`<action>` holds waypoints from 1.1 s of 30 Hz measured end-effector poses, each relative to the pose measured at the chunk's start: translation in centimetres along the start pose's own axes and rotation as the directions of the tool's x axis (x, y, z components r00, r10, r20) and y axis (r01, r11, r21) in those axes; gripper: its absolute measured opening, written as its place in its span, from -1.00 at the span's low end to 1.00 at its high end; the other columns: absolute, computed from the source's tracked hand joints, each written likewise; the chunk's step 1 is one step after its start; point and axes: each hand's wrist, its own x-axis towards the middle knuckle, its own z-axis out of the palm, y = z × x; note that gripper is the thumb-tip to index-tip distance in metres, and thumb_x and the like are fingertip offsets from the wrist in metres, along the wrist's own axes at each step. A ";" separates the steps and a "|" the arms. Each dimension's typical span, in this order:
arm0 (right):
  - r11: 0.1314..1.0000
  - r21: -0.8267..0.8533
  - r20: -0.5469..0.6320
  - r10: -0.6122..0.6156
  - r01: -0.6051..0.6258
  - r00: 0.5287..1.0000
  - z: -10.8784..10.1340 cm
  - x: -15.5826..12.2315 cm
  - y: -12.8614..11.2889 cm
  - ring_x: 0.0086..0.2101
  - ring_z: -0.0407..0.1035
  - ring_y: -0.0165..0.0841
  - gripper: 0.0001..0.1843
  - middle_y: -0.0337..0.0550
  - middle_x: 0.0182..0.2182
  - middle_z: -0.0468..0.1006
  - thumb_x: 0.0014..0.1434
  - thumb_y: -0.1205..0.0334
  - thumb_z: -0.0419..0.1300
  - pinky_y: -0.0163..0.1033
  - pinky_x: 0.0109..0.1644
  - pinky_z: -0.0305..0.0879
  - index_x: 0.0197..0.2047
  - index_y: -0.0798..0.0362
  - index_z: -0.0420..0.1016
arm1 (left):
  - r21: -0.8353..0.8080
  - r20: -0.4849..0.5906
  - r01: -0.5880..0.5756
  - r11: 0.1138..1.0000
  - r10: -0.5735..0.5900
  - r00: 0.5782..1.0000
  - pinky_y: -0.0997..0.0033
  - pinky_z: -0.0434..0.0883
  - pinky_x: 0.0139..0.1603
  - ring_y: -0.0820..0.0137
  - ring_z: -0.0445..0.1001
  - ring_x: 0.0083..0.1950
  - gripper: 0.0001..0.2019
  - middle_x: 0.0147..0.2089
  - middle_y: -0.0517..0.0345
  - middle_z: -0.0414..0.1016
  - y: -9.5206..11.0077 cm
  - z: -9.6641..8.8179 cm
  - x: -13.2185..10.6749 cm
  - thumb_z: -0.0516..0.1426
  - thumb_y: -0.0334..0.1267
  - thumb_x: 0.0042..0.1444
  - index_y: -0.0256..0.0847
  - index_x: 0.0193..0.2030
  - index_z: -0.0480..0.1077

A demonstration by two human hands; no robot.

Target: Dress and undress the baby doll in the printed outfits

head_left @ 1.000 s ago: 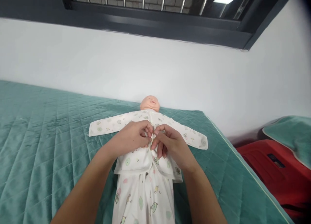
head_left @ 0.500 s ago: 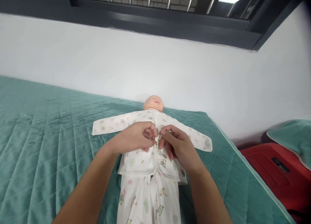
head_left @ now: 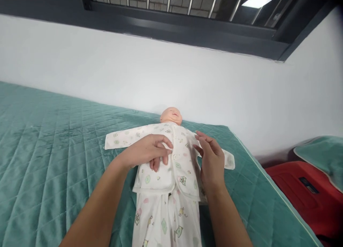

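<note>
A baby doll [head_left: 170, 115] lies on its back on a teal quilted bed [head_left: 53, 139], head toward the wall. It wears a white printed shirt [head_left: 182, 157] with both sleeves spread out and matching printed trousers [head_left: 166, 218]. My left hand [head_left: 146, 151] lies flat on the left side of the doll's chest, fingers stretched across the shirt. My right hand [head_left: 211, 159] is open with fingers spread, hovering at the right side of the chest, just above the shirt.
A white wall runs behind the bed, with a dark-framed barred window [head_left: 187, 14] above. The bed's right edge drops off beside a red case [head_left: 302, 193] and a second teal cushion [head_left: 321, 154].
Both hands were pinched together at the shirt's front closure. They have let go: the left now lies flat on the chest and the right has opened and drawn to the right.
</note>
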 end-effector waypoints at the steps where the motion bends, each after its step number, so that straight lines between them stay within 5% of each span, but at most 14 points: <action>1: 1.000 -0.025 -0.002 -0.016 0.016 1.000 -0.2 0.1 0.0 0.14 0.32 -0.20 -0.86 -0.21 0.13 0.47 0.15 0.06 0.21 -0.14 0.06 0.39 -0.32 -0.06 0.46 | 0.017 -0.127 -0.017 1.000 0.019 0.992 0.49 0.36 -0.54 0.47 0.44 -0.57 -0.75 -0.38 0.14 0.56 -0.4 -0.1 0.3 0.09 -0.19 0.15 -0.20 -0.05 0.39; 2: 0.998 -0.055 0.003 -0.029 0.029 1.000 -0.3 0.1 0.1 0.19 0.27 -0.19 -0.86 -0.22 0.19 0.42 0.17 0.06 0.20 -0.11 0.14 0.34 -0.27 -0.07 0.47 | 0.062 -0.300 -0.028 0.998 0.046 0.953 0.47 0.39 -0.49 0.44 0.47 -0.51 -0.73 -0.34 0.12 0.56 -0.8 -0.2 0.7 0.06 -0.21 0.16 -0.19 -0.02 0.39; 4: 0.992 -0.108 0.048 -0.053 0.058 0.997 -0.6 0.3 0.1 0.27 0.17 -0.17 -0.80 -0.21 0.30 0.29 0.19 0.05 0.18 -0.05 0.25 0.24 -0.14 -0.10 0.49 | 0.241 -0.641 0.020 0.970 0.144 0.754 0.34 0.47 -0.27 0.33 0.54 -0.28 -0.72 -0.20 0.06 0.58 -2.0 -0.6 1.6 0.02 -0.24 0.18 -0.18 0.00 0.40; 6: 0.984 -0.138 0.147 -0.089 0.110 0.985 -0.8 0.6 0.4 0.31 0.09 -0.15 -0.67 -0.20 0.36 0.17 0.22 0.03 0.16 0.02 0.33 0.13 0.04 -0.12 0.46 | 0.453 -0.772 0.171 0.875 0.289 0.566 0.17 0.43 0.03 0.17 0.49 0.03 -0.71 -0.03 -0.03 0.55 -3.6 -1.1 2.6 0.01 -0.27 0.20 -0.20 0.01 0.42; 7: 0.978 -0.154 0.205 -0.111 0.144 0.973 -0.8 0.8 0.7 0.34 0.04 -0.16 -0.61 -0.21 0.38 0.12 0.23 0.01 0.15 0.04 0.37 0.06 0.11 -0.13 0.43 | 0.540 -0.760 0.234 0.809 0.349 0.548 0.10 0.36 0.14 0.11 0.41 0.15 -0.69 0.04 -0.07 0.53 -4.4 -1.4 3.0 -0.01 -0.30 0.20 -0.22 0.02 0.43; 10: 0.945 -0.240 0.338 -0.134 0.223 0.932 -0.5 1.4 2.3 0.39 -0.13 -0.23 -0.47 -0.24 0.40 0.07 0.25 -0.05 0.13 0.05 0.45 -0.15 0.26 -0.16 0.32 | 0.672 -0.696 0.353 0.651 0.393 0.601 -0.03 0.15 0.34 0.07 0.28 0.29 -0.64 0.12 -0.11 0.50 -6.6 -1.9 3.9 -0.07 -0.36 0.24 -0.26 0.07 0.43; 14: 0.859 -0.411 0.398 -0.133 0.306 0.908 -0.8 2.3 4.9 0.40 -0.19 -0.26 -0.37 -0.17 0.41 0.04 0.32 -0.12 -0.04 0.04 0.46 -0.23 0.38 -0.09 0.15 | 0.714 -0.674 0.432 0.551 0.376 0.636 -0.20 -0.13 0.43 0.08 0.16 0.38 -0.55 0.30 -0.09 0.36 -8.4 -2.0 3.7 -0.16 -0.22 0.35 -0.25 0.27 0.29; 18: 0.547 -0.732 0.414 -0.115 0.406 0.903 -4.1 2.8 6.3 0.41 -0.24 -0.21 -0.32 -0.06 0.42 -0.01 0.37 -0.09 -0.21 0.13 0.44 -0.29 0.44 0.03 -0.02 | 0.745 -0.638 0.460 0.482 0.314 0.704 -0.33 -0.22 0.41 0.06 -0.07 0.49 -0.46 0.47 0.00 0.05 -9.5 -3.0 1.5 -0.21 -0.08 0.37 -0.14 0.44 0.04; 21: 0.311 -0.886 0.357 -0.017 0.345 0.934 -7.9 3.0 6.6 0.41 -0.26 -0.18 -0.25 0.00 0.43 -0.10 0.35 -0.12 -0.25 0.15 0.43 -0.26 0.45 0.15 -0.08 | 0.745 -0.633 0.505 0.436 0.226 0.740 -0.37 -0.17 0.38 0.03 -0.19 0.51 -0.41 0.52 0.02 -0.15 -10.5 -4.5 -1.3 -0.26 -0.03 0.36 -0.13 0.48 -0.10; 24: 0.181 -0.945 0.290 0.071 0.273 0.954 -11.5 3.1 6.7 0.41 -0.23 -0.17 -0.20 -0.01 0.43 -0.11 0.34 -0.17 -0.29 0.15 0.42 -0.22 0.46 0.18 -0.12 | 0.725 -0.652 0.560 0.401 0.135 0.746 -0.37 -0.10 0.36 0.02 -0.15 0.51 -0.38 0.52 -0.01 -0.18 -11.5 -6.5 -4.7 -0.30 0.01 0.35 -0.17 0.49 -0.15; 33: 0.106 -0.956 0.290 0.177 0.275 0.940 -19.6 1.6 5.9 0.40 -0.21 -0.21 -0.15 -0.08 0.43 -0.06 0.30 -0.20 -0.30 0.02 0.44 -0.19 0.45 0.21 -0.07 | 0.697 -0.686 0.655 0.290 0.006 0.727 -0.18 -0.11 0.41 0.13 -0.11 0.51 -0.41 0.50 0.08 -0.08 -14.6 -11.5 -17.0 -0.26 -0.01 0.34 -0.06 0.47 -0.05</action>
